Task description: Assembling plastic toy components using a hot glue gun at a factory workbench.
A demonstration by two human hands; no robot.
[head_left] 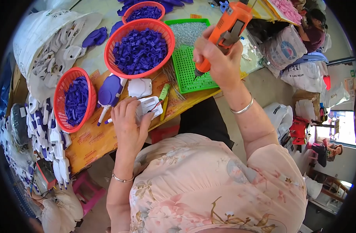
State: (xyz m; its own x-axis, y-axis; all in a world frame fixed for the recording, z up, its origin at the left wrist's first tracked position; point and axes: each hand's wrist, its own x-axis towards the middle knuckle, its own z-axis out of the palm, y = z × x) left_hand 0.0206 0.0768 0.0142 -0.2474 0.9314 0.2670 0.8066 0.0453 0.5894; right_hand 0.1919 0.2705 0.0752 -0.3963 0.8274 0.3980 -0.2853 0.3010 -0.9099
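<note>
My right hand [221,62] is wrapped round an orange electric screwdriver [230,25]. The tool's bit points down over the front part of a green perforated tray [185,69]. Many small metal screws [188,33] fill the tray's far part. On the table edge, my left hand [127,118] grips a white plastic housing [150,106] with its hollow side up; the fingers partly cover it. Just beyond lie another white plastic piece [140,87] and a purple-and-white assembled piece [110,91]. A green-handled tool [164,92] rests beside the housing.
Red baskets of purple plastic parts stand left [58,112] and behind [108,50]. A large white sack [30,42] spills white parts at far left. Finished-looking white-and-purple pieces [42,124] pile at the left edge. Another person [315,33] sits at far right.
</note>
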